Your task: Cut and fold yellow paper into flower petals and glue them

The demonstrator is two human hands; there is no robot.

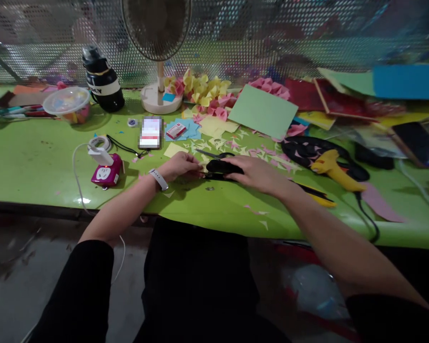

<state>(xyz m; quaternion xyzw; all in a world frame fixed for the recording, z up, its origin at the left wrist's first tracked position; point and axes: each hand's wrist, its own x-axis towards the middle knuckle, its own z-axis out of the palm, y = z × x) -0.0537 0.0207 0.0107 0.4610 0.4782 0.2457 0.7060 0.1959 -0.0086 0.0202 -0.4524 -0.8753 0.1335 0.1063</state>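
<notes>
My left hand point(181, 166), a white band on its wrist, rests on the green table point(32, 162) with fingers curled together on a small thing I cannot make out. My right hand point(254, 172) lies over the black handles of a pair of scissors point(219, 166), fingers closed on them. The thin blades point left and away toward a pale yellow paper square point(175, 149). Small paper scraps point(236, 145) in yellow and pink lie just beyond both hands.
A yellow glue gun point(334, 167) with a black cord lies to the right. A pink socket block point(106, 172), a phone point(150, 133), a black bottle point(103, 82), a lidded plastic tub point(67, 103), a fan base point(159, 97), folded paper flowers point(204, 93) and a green sheet point(262, 112) stand behind.
</notes>
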